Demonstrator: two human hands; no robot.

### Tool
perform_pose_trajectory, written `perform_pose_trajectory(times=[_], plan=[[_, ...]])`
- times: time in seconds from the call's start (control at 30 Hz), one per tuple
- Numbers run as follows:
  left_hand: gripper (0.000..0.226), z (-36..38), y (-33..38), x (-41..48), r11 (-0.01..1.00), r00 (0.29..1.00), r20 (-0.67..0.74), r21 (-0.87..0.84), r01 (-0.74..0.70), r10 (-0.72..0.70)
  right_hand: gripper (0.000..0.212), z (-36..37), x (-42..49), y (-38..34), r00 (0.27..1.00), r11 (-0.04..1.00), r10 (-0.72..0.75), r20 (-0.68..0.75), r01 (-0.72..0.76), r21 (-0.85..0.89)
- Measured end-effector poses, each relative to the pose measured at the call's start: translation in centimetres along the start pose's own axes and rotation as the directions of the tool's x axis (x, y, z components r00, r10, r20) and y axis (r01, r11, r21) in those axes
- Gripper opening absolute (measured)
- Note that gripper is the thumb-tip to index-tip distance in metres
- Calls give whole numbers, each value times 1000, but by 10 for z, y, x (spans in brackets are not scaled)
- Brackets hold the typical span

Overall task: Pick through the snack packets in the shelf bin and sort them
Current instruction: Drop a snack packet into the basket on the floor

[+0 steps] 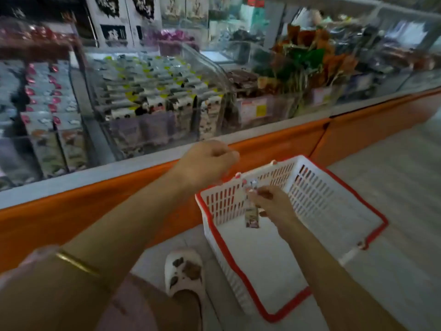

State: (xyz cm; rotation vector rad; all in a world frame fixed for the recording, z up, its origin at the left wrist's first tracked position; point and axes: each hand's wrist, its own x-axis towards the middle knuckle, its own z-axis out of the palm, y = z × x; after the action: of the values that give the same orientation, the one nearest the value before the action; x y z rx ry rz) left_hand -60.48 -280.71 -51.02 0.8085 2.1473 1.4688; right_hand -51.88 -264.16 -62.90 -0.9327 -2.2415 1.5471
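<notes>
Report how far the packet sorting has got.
Nothing looks finished: the white basket with the red rim shows a bare floor. In hand: the right hand pinches one small snack packet over the basket, not yet dropped. The left hand is loosely closed near the shelf edge. Left: the clear bin holds rows of packets.
</notes>
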Motion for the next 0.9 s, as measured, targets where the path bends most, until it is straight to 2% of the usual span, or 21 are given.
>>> perform_pose_trajectory(times=[0.1, 0.2, 0.3, 0.47, 0.6, 0.7, 0.83, 0.9], plan=[[20, 19, -22, 12, 998, 1000, 8, 57, 29, -29, 43, 11, 15, 74, 968, 969, 245, -50, -246, -32], [19, 30, -47, 17, 992, 996, 27, 103, 76, -79, 33, 25, 28, 129, 893, 890, 449, -22, -449, -85], [16, 35, -64, 21, 983, 989, 37, 118, 138, -143, 30, 37, 39, 164, 814, 805, 580, 5, -573, -154], [10, 32, -80, 23, 970, 972, 67, 104, 218, -225, 35, 49, 53, 195, 801, 777, 598, 20, -574, -260], [12, 30, -84, 26, 970, 969, 66, 73, 232, -237, 34, 58, 55, 211, 797, 786, 604, 30, -589, -188], [9, 29, -81, 25, 968, 966, 69, 56, 244, -248, 38, 54, 57, 205, 811, 770, 585, -23, -565, -296], [10, 23, -66, 19, 975, 974, 69, 52, 214, -217, 12, 40, 67, 155, 808, 790, 589, 21, -571, -223], [10, 16, -52, 15, 981, 981, 58, 57, 184, -187, 1, 34, 67, 110, 844, 841, 534, 60, -522, -146]])
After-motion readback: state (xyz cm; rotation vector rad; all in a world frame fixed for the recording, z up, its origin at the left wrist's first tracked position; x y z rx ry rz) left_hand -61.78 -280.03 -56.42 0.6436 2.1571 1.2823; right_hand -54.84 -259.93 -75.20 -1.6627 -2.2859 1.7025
